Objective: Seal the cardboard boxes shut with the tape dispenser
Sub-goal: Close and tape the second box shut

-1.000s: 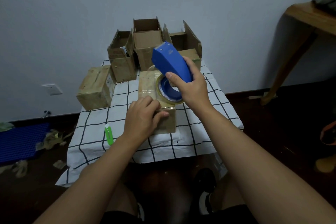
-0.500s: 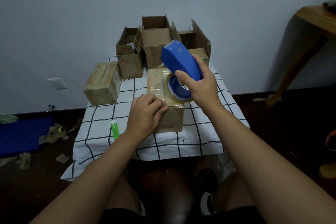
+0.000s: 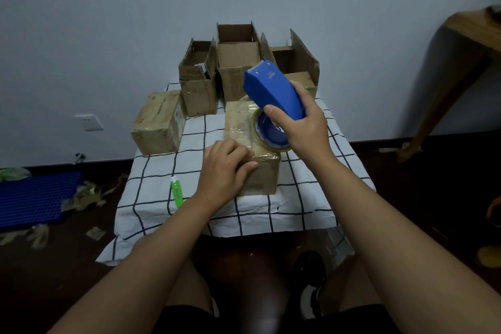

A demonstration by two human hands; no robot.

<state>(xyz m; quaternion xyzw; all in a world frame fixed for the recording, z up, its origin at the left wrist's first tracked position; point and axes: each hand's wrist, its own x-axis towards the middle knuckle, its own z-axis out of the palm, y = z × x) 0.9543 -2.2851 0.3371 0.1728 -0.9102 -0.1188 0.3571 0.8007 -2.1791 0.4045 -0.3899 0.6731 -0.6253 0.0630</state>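
Note:
A closed cardboard box with shiny tape along its top lies in the middle of the checked tablecloth. My left hand rests on its near left corner, fingers curled over the taped edge. My right hand grips a blue tape dispenser, tilted up above the box's right side, its tape roll close over the box top. Three open boxes stand at the back: one on the left, one in the middle, one on the right. A taped box sits at the left edge.
A green utility knife lies on the cloth left of my left arm. Torn tape scraps and a blue mat lie on the dark floor at left. A wooden table stands at the right. My knees are below the table's near edge.
Both hands stay on the box and the dispenser. The dispenser has tipped slightly more upright; the view has shifted a little.

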